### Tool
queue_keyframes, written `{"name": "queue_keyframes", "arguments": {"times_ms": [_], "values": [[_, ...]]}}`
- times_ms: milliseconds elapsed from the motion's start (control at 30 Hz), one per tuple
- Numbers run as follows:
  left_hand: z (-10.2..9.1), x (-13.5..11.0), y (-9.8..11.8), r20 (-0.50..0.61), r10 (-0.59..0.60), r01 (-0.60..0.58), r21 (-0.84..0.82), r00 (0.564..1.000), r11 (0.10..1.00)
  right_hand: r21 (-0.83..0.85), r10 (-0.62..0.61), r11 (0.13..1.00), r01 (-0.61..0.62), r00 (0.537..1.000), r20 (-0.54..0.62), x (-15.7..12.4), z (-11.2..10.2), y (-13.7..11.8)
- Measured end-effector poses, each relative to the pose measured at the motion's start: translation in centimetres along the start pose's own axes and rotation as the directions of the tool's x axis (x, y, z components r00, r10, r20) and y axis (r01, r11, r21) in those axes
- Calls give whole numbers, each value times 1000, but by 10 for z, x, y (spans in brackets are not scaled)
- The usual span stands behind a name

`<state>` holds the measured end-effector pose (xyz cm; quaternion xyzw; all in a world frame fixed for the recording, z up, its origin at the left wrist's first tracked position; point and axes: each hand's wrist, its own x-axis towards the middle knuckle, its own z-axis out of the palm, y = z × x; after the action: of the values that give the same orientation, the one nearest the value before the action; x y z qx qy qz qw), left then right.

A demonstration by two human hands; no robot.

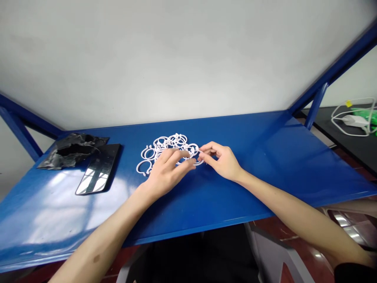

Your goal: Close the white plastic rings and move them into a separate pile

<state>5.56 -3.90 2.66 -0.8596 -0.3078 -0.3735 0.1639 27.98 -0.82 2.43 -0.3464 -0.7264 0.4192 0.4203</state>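
Observation:
Several white plastic curtain rings (144,166), with small knobs at their open ends, lie in a loose pile on the blue table (188,208). My right hand (221,160) is at the right side of the pile, thumb and fingers pinched on the edge of one white curtain ring (199,163). Over the front of the pile reaches my left hand (168,171), its fingers apart and slightly bent, hiding some of the rings. Nothing shows in its grasp. Its fingertips are close to the ring in my right hand; I cannot tell whether they touch it.
A black phone (98,171) lies at the left, with a crumpled black plastic bag (70,151) beside it. Behind the table stands a pale wall (176,63), with blue frame bars (316,104) at both sides. A white cable with a plug (355,121) rests on a dark surface at the right.

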Motion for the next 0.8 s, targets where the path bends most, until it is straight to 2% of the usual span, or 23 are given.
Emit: {"name": "queue_keyframes", "arguments": {"times_ms": [67, 133, 233, 400, 633, 800], "values": [[2, 0, 0, -31, -148, 146, -57, 989, 988, -62, -52, 997, 49, 998, -37, -2, 1, 0], [5, 0, 1, -34, -281, 277, -88, 959, 957, -154, -138, 980, 128, 989, -57, -3, 2, 0], [7, 0, 3, 22, -352, 352, -147, 936, 924, -265, -268, 931, 251, 963, -29, -5, 3, 1], [6, 0, 5, 74, -356, 362, -277, 932, 890, -300, -323, 899, 319, 946, 37, -5, 2, 3], [6, -1, 11, -1, -265, 258, -224, 964, 940, -279, -311, 902, 328, 944, 106, -4, 1, 1], [8, -4, 17, -28, -192, 180, -241, 981, 954, -348, -375, 847, 403, 915, 148, -10, 2, 5]]}}
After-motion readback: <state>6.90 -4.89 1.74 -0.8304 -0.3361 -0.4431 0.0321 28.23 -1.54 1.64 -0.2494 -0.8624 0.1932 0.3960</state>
